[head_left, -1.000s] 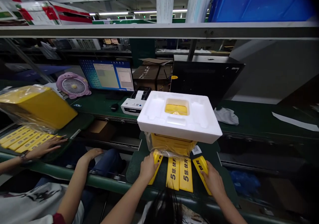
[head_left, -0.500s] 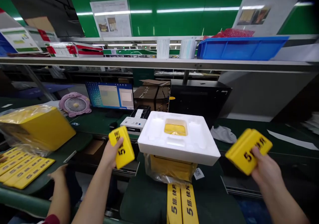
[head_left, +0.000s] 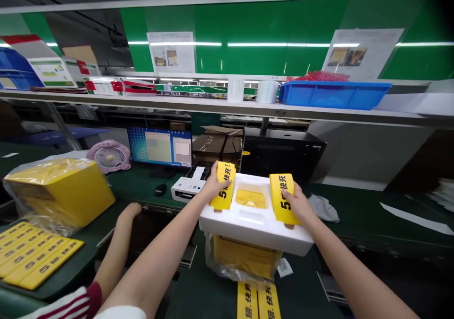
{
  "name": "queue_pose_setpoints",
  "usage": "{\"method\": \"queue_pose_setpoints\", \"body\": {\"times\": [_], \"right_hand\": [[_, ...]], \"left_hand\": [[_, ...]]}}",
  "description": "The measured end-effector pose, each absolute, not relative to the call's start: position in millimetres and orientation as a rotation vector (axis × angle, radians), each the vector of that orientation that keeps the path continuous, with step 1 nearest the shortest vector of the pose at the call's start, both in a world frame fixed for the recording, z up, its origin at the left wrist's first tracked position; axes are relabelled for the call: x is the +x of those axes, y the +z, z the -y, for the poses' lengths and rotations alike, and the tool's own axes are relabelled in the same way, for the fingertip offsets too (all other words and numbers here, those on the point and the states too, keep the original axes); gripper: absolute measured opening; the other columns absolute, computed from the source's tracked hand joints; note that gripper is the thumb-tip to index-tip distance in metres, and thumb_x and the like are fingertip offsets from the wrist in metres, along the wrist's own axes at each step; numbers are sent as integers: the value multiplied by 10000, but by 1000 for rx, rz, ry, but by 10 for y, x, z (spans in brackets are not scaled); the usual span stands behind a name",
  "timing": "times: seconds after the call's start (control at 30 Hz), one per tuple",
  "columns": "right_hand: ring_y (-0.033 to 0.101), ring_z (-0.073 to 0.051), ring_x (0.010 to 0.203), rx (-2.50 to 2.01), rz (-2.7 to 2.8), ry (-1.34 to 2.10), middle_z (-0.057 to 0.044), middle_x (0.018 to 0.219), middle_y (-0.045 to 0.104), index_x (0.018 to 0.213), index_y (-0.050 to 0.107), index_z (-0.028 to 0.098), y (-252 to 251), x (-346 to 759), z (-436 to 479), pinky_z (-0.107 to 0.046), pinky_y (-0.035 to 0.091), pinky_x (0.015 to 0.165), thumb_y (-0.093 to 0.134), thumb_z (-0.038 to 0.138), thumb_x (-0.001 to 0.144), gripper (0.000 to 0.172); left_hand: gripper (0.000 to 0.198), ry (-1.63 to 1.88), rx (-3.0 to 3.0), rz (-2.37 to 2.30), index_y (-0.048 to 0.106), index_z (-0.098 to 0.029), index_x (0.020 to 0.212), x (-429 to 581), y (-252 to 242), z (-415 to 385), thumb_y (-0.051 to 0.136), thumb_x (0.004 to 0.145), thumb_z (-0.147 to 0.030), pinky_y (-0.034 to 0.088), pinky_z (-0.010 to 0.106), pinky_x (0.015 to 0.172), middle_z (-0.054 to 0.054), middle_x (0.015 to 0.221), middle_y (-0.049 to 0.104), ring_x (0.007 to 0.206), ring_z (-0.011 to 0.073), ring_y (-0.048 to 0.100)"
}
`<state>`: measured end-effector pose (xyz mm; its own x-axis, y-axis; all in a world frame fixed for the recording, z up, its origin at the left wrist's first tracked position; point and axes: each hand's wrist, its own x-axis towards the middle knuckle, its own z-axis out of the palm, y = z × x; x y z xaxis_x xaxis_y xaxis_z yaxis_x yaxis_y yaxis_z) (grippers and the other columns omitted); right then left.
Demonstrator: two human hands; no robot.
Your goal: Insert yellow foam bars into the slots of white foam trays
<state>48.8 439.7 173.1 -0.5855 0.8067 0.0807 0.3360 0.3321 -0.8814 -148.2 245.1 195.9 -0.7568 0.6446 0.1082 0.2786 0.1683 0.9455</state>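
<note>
My left hand grips a small yellow box with black print, over the left end of a white foam tray. At the tray's right end, my right hand is closed on a similar yellow box. Both boxes appear to be at the tray's end hollows; how far they sit inside I cannot tell. Through the tray's middle opening shows yellow. Under the tray stands a yellow carton in clear plastic. Two more printed yellow boxes lie in front of it.
On the left, a co-worker's arm reaches over the bench edge near a wrapped yellow carton and several yellow boxes. Behind stand a label printer, a monitor and a pink fan. A shelf crosses above.
Both hands have moved inward with their yellow boxes, from out at either side to the two ends of the foam tray. The co-worker's arm has reached farther forward. My view has tilted up.
</note>
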Motion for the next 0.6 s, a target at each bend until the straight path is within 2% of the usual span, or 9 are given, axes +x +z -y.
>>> {"method": "queue_pose_setpoints", "body": {"times": [0.07, 0.13, 0.2, 0.27, 0.33, 0.37, 0.47, 0.53, 0.6], "right_hand": [[446, -321, 1119, -1045, 2232, 759, -153, 1218, 478, 1278, 374, 141, 1699, 452, -4439, -498, 356, 952, 394, 315, 794, 515], [276, -327, 1254, -1083, 2330, 511, -168, 1331, 359, 1235, 432, 82, 1687, 409, -4499, -481, 222, 1046, 374, 242, 782, 484], [198, -298, 1299, -1080, 2391, 517, -153, 1393, 274, 1262, 403, 70, 1699, 367, -4580, -433, 177, 1079, 395, 229, 769, 518], [164, -264, 1318, -1001, 2400, 598, -125, 1419, 241, 1295, 363, 89, 1724, 329, -4667, -400, 160, 1091, 415, 278, 776, 555], [212, -250, 1306, -932, 2399, 719, -93, 1423, 250, 1318, 340, 140, 1740, 292, -4736, -399, 194, 1081, 405, 381, 799, 576], [262, -247, 1286, -922, 2406, 787, -78, 1416, 271, 1324, 334, 173, 1738, 276, -4760, -404, 227, 1067, 387, 437, 808, 583], [372, -247, 1215, -908, 2442, 861, -70, 1368, 353, 1309, 364, 224, 1689, 237, -4799, -411, 289, 1028, 362, 535, 798, 598], [360, -251, 1218, -851, 2433, 788, -77, 1338, 389, 1251, 435, 204, 1648, 228, -4809, -408, 272, 1036, 374, 540, 783, 580], [366, -260, 1200, -810, 2417, 731, -84, 1288, 438, 1175, 496, 186, 1627, 232, -4815, -408, 278, 1027, 390, 543, 762, 557]], "left_hand": [[923, 1359, 955, -2359, 76, -263, 1388, -1506, 1998, -2500, 642, 661, -318, 456, 368, 793, 124, 1184, 513, 943, 247, 556], [838, 1060, 991, -2645, 236, -190, 1360, -1539, 2038, -2567, 626, 633, -337, 388, 411, 888, 148, 1183, 490, 1077, 301, 459], [770, 873, 963, -2877, 349, -139, 1306, -1594, 2053, -2632, 605, 614, -361, 301, 467, 959, 168, 1248, 419, 1182, 342, 332], [740, 866, 1037, -2921, 334, -157, 1316, -1671, 2043, -2684, 564, 638, -344, 216, 500, 1006, 144, 1356, 315, 1258, 328, 224], [679, 927, 1221, -2771, 306, -219, 1334, -1758, 2019, -2730, 511, 695, -325, 149, 495, 1041, 83, 1405, 282, 1297, 277, 183], [612, 949, 1293, -2685, 344, -240, 1314, -1800, 2005, -2750, 484, 727, -336, 150, 481, 1048, 65, 1388, 324, 1293, 260, 208], [426, 1008, 1304, -2586, 559, -215, 1122, -1892, 1961, -2797, 424, 780, -431, 278, 396, 1004, 73, 1201, 515, 1182, 247, 377], [400, 1066, 1267, -2600, 621, -197, 1001, -1916, 1940, -2804, 415, 783, -461, 350, 330, 939, 76, 1083, 565, 1093, 229, 446], [377, 1102, 1249, -2599, 646, -190, 920, -1917, 1934, -2793, 432, 776, -466, 367, 309, 908, 71, 1010, 587, 1041, 221, 470]]}}
